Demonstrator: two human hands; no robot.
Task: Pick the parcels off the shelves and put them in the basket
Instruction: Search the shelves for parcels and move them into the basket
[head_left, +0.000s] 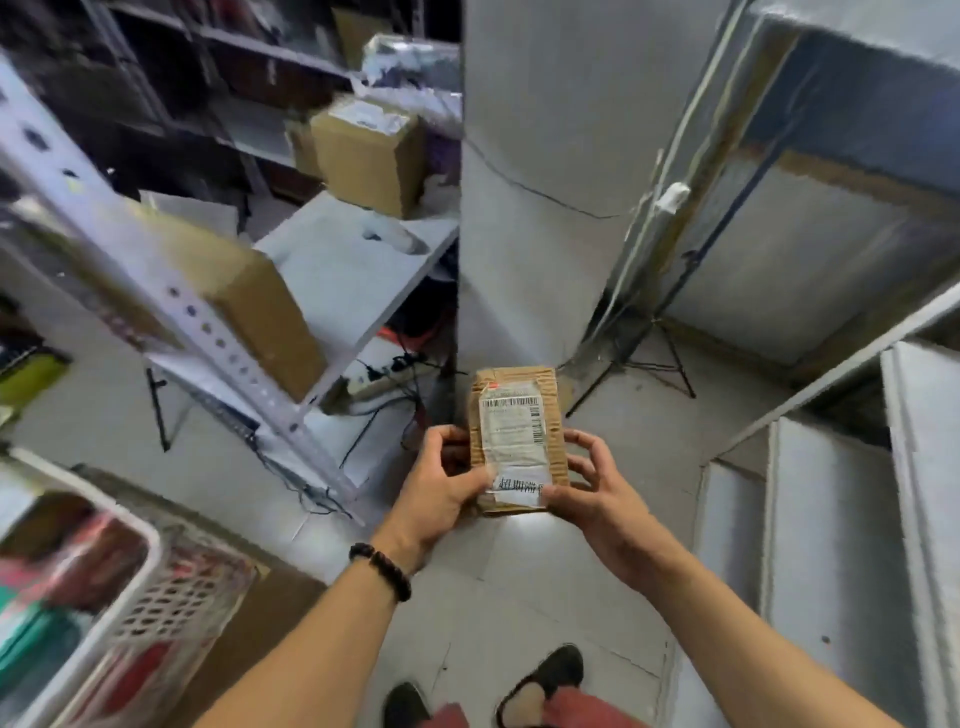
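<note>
We are extending both forearms from the bottom edge of the frame toward its centre, wrists close together. The left hand (441, 483) is gripping the parcel (517, 436) from the left, thumb lying across the near face and fingers curling round the left edge. The right hand (592, 493) is gripping the opposite side, thumb pressing near the lower right corner and fingers bending round the right edge. A dark beaded bracelet (382, 569) is sitting on the left wrist.

The parcel is sitting between the two hands at the centre of the frame, in the air above the grey floor (519, 597), its upper half projecting beyond the fingers. It is well apart from the basket (171, 597), which is showing blurred at the lower left of the frame, with a white lattice wall and coloured items inside.

The parcel is appearing as a small brown cardboard box, taped over. A white shipping label with barcodes is covering most of the face turned toward us, and a strip with black characters is crossing its lower end. A larger cardboard box (369, 156) is resting on the grey shelves (353, 270) at the upper left of the frame.
</note>
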